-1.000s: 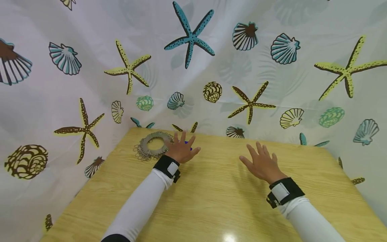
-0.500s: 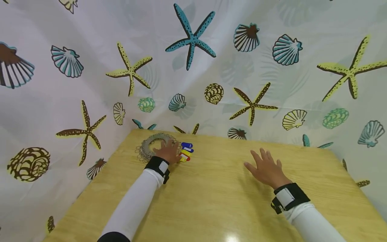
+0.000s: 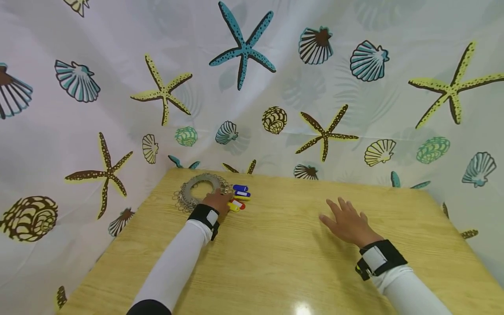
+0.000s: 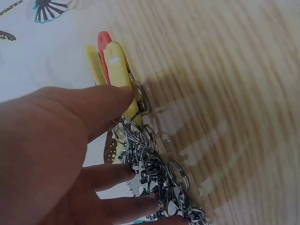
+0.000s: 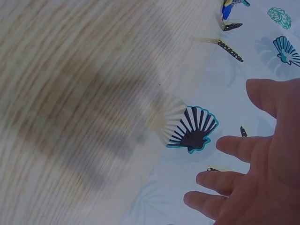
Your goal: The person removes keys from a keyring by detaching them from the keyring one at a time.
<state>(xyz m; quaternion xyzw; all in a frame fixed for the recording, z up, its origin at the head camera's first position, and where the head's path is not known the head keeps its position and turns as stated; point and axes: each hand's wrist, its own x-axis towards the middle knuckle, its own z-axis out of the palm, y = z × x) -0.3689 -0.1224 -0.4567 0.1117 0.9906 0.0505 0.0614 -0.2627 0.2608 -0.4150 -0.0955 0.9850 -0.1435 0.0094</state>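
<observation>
My left hand [image 3: 218, 201] reaches down at the near right side of a flat grey ring [image 3: 189, 189] hung with many small metal split rings. In the left wrist view its thumb lies across a yellow key tag [image 4: 116, 63], with a red key tag [image 4: 104, 42] behind. The fingers extend toward the cluster of split rings [image 4: 161, 176], apart from the thumb. Whether the fingertips bear on the metal is unclear. Beside the hand lie blue key tags [image 3: 240, 188]. My right hand [image 3: 348, 223] hovers over the table's right half, fingers spread, holding nothing.
The wooden table [image 3: 267, 253] reaches back to a white curtain [image 3: 275, 153] printed with starfish and shells. More of that curtain hangs along the left and right sides.
My left hand has moved left and down from over the key tags to the grey ring, uncovering the tags. The right hand has shifted slightly right and toward me.
</observation>
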